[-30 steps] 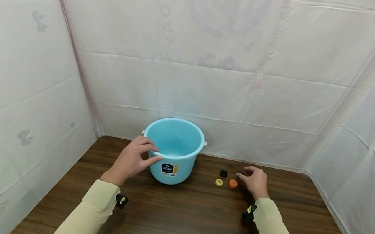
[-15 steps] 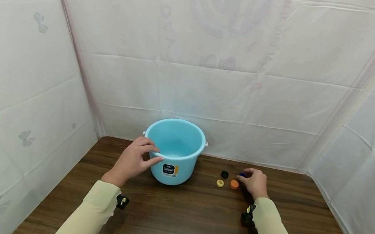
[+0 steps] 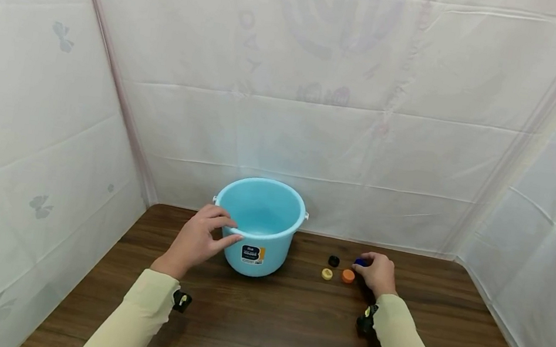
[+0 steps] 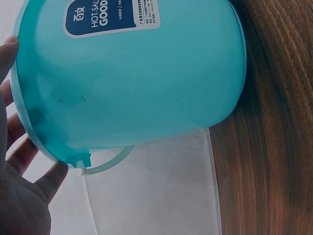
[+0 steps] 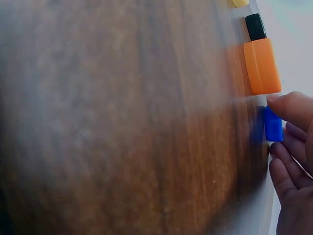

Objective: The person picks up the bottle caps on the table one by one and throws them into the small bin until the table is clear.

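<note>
White sheeting (image 3: 292,69) backs a wooden surface (image 3: 265,338) as the left hand (image 3: 195,240) grips a light-blue bucket (image 3: 275,253) by its rim (image 3: 261,236) and the right hand (image 3: 378,274) pinches a blue cap (image 5: 274,126) just beside an orange cap (image 3: 347,276).

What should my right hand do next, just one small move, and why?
Probably lift the blue cap straight up: the right hand has its thumb and fingertips around it, low at the table, and the orange cap sits close by, so a sideways drag might bump it. The left hand holds the bucket at its rim.
</note>
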`<control>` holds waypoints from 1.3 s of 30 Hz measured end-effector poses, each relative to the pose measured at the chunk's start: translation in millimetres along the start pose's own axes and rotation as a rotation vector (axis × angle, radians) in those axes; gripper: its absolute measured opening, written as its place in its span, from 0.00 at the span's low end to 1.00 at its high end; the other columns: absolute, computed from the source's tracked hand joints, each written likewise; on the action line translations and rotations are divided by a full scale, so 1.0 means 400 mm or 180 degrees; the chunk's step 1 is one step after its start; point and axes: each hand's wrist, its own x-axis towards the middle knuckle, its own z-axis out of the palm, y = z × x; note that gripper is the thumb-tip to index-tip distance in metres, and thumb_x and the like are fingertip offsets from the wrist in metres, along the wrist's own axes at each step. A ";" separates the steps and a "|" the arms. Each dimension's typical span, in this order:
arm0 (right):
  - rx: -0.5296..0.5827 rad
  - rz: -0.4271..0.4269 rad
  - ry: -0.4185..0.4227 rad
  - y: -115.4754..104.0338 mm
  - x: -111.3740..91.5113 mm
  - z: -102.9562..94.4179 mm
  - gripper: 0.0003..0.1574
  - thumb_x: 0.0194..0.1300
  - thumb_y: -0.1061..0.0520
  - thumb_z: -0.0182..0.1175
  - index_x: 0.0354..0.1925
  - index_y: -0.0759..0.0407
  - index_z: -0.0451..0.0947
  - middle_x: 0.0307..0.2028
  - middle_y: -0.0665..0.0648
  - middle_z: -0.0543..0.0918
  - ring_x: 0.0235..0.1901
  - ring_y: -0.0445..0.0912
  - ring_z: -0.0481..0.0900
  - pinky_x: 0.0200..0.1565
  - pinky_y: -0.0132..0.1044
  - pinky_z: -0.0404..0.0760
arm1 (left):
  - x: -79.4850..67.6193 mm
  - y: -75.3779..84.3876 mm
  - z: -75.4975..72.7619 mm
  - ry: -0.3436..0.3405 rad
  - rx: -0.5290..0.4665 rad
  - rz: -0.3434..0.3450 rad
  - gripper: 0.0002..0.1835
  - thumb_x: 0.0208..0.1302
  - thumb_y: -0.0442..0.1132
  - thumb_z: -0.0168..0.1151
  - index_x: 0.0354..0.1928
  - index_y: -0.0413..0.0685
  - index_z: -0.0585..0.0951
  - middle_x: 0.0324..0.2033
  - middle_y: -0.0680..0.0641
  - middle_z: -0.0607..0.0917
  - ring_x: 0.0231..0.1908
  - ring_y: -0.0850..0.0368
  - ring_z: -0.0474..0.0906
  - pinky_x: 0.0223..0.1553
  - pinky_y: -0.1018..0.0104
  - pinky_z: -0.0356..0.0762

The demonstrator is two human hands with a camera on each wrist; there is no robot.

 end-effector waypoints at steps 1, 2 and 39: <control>-0.0006 -0.0003 0.0003 0.001 0.001 0.001 0.23 0.64 0.56 0.72 0.54 0.67 0.83 0.55 0.74 0.82 0.56 0.70 0.79 0.56 0.62 0.81 | 0.000 0.000 0.000 0.0001 -0.0002 -0.0001 0.14 0.56 0.49 0.79 0.39 0.51 0.90 0.41 0.51 0.84 0.49 0.54 0.76 0.51 0.51 0.84; -0.0012 -0.0006 0.0008 0.002 0.003 0.002 0.23 0.64 0.56 0.72 0.54 0.67 0.83 0.55 0.74 0.82 0.56 0.70 0.79 0.56 0.62 0.81 | 0.000 0.000 -0.001 0.0003 -0.0005 0.0000 0.14 0.56 0.49 0.79 0.39 0.51 0.90 0.41 0.51 0.84 0.49 0.54 0.76 0.51 0.50 0.84; -0.0088 0.0032 -0.0099 -0.003 0.001 -0.008 0.22 0.65 0.57 0.71 0.53 0.69 0.82 0.54 0.74 0.82 0.55 0.69 0.80 0.56 0.61 0.81 | -0.001 -0.004 0.001 -0.0001 -0.0022 -0.0007 0.14 0.57 0.50 0.79 0.40 0.52 0.90 0.42 0.52 0.85 0.50 0.54 0.76 0.53 0.49 0.84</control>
